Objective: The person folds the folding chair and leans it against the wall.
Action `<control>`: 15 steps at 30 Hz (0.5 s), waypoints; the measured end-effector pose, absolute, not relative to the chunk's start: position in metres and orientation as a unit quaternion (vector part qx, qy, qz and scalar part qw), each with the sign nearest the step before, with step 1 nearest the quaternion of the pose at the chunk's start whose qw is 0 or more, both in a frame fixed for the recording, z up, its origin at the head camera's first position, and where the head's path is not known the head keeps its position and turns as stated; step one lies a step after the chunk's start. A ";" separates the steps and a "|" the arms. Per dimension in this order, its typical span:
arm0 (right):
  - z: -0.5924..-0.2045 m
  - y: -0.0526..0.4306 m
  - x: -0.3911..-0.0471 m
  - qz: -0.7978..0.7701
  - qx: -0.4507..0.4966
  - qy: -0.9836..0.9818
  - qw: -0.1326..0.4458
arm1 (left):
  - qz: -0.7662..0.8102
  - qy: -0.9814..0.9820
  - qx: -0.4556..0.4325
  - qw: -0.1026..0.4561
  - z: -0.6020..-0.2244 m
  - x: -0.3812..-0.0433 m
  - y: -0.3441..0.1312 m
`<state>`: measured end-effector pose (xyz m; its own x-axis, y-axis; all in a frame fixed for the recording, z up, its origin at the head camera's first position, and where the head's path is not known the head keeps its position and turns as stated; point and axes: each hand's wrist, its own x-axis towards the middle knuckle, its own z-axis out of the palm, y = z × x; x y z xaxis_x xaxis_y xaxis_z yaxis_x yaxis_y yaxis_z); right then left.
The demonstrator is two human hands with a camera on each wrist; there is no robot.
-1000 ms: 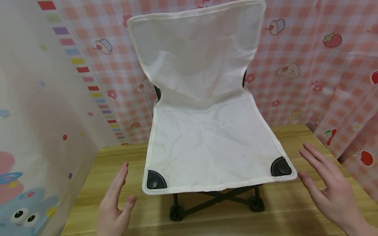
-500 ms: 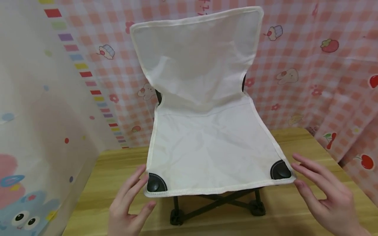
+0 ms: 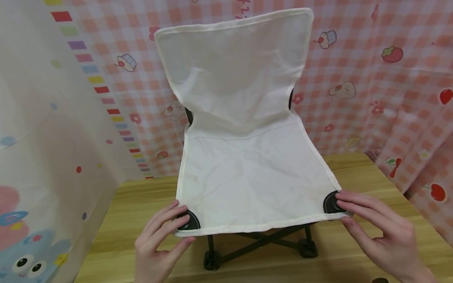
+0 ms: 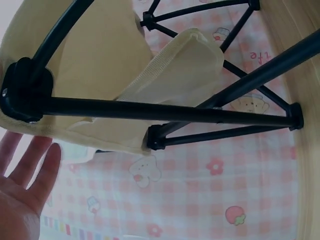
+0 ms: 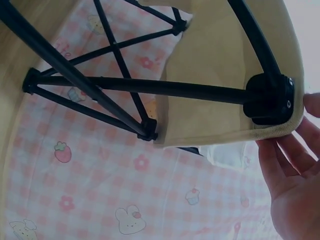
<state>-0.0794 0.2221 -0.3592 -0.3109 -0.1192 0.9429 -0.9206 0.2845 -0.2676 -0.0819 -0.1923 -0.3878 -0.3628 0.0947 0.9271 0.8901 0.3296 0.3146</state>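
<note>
A small folding chair [image 3: 247, 169] with a white fabric seat and back, black corner patches and a dark crossed frame stands on the wooden table. At its front left corner, my left hand [image 3: 157, 239] lays its fingers over the corner patch [image 3: 191, 221], thumb below the edge. My right hand [image 3: 389, 232] pinches the front right corner likewise, fingers on the other patch [image 3: 330, 203]. From beneath, the left wrist view shows a black plastic corner bracket [image 4: 25, 90] beside my left fingers. Another bracket [image 5: 270, 100] sits by my right hand in the right wrist view.
The wooden tabletop [image 3: 120, 220] extends around the chair legs. Pink checked cloth [image 3: 354, 59] hangs close behind and to the right; white printed cloth [image 3: 42, 118] hangs at the left. A small dark object [image 3: 380, 280] shows at the bottom edge.
Both hands have moved inward, from beside the seat to its front corners, and their fingers now lie on the black patches. The chair stays in place.
</note>
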 end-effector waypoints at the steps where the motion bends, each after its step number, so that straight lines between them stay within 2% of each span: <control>1: -0.359 0.224 -0.079 0.459 0.390 -0.668 0.437 | -0.464 -0.683 -0.357 0.437 -0.388 -0.083 -0.191; 7: -0.360 0.228 -0.078 0.481 0.390 -0.662 0.422 | -0.499 -0.660 -0.347 0.442 -0.389 -0.082 -0.183; 15: -0.373 0.223 -0.083 0.497 0.378 -0.643 0.444 | -0.527 -0.613 -0.358 0.468 -0.390 -0.084 -0.179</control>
